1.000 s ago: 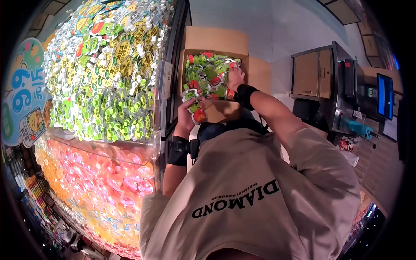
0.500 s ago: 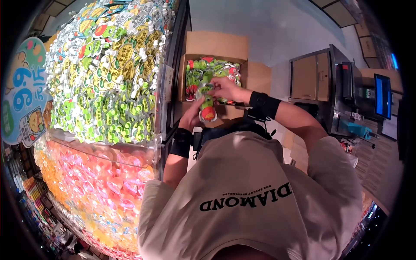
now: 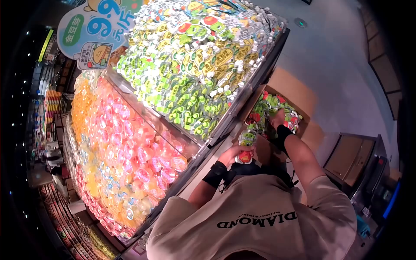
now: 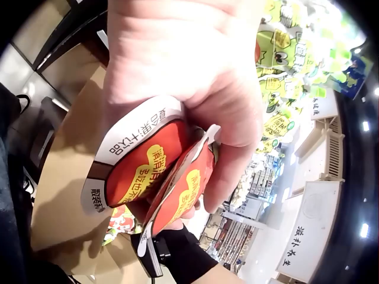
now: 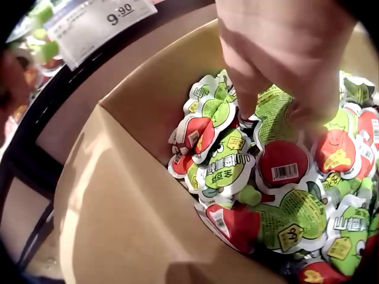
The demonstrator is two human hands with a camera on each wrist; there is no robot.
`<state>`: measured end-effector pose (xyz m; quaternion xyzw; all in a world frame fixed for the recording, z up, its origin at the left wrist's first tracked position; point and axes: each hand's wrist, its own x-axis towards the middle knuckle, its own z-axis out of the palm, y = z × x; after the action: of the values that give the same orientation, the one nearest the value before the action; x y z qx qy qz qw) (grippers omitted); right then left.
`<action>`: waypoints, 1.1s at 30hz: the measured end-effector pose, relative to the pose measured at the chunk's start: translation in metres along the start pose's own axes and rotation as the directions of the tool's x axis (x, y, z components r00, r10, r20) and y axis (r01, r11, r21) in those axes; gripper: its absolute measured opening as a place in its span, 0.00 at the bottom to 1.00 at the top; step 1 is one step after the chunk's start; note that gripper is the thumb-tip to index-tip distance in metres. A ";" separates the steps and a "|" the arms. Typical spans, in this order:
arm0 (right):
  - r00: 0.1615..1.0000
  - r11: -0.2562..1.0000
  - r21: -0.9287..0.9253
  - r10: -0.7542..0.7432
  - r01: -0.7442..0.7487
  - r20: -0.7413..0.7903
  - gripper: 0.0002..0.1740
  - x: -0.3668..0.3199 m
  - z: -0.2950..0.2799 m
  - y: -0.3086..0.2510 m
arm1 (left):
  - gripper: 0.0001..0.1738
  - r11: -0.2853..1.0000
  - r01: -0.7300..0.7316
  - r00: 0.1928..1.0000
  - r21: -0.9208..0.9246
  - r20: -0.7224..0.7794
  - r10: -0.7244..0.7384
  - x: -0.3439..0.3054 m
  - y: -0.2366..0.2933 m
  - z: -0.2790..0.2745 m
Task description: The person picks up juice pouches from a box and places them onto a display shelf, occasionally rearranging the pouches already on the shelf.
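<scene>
Two or more juice pouches [image 4: 142,160] with red and green printing are gripped in my left hand [image 3: 234,154], held up beside the near side of a cardboard box [image 3: 289,86]. In the left wrist view, their red ends fan apart below the palm. My right hand [image 3: 277,118] reaches down into the box among many similar pouches. In the right wrist view, its thumb and fingers pinch the upper part of a green and red juice pouch [image 5: 284,163] that has a barcode; the fingertips are partly hidden behind the hand.
To the left stands a lit display heaped with green and white pouches [image 3: 190,104] and pink cups [image 3: 143,160]. A price tag [image 5: 100,26] hangs on its dark edge, close beside the box. A wooden-front cabinet [image 3: 350,158] stands at the right.
Half a second ago my right hand was at the pouches in my left hand; now it is back inside the box. The head view has turned, so the box appears farther right.
</scene>
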<state>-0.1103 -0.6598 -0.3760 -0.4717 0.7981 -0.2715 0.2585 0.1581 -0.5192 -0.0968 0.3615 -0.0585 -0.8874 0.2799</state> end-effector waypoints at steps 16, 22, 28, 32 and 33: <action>0.898 0.907 -0.162 -0.334 0.389 0.286 0.16 -0.091 -0.208 -0.201 | 0.42 0.589 -0.348 0.837 0.729 -0.042 0.546 0.038 0.024 0.036; 0.676 0.895 0.205 0.134 -0.397 0.725 0.19 -0.114 -0.227 -0.227 | 0.53 0.372 -0.564 0.736 0.737 0.244 0.631 0.078 0.004 0.045; 0.330 0.658 0.227 0.035 -0.718 0.943 0.21 -0.099 -0.235 -0.212 | 0.39 0.826 -0.371 0.926 0.423 0.103 0.363 0.063 0.004 0.028; 0.582 0.872 0.214 0.095 -0.439 0.808 0.18 -0.066 -0.215 -0.156 | 0.34 0.938 -0.278 0.960 0.205 0.096 0.264 0.042 0.005 0.019; 0.757 0.974 -0.228 0.144 0.007 0.637 0.18 -0.045 -0.187 -0.119 | 0.32 0.952 -0.253 0.967 0.174 0.088 0.241 0.046 0.000 0.002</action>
<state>-0.1441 -0.6328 -0.1541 -0.5320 0.7003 0.0072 0.4760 0.1298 -0.5444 -0.1230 0.3463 -0.1942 -0.8476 0.3520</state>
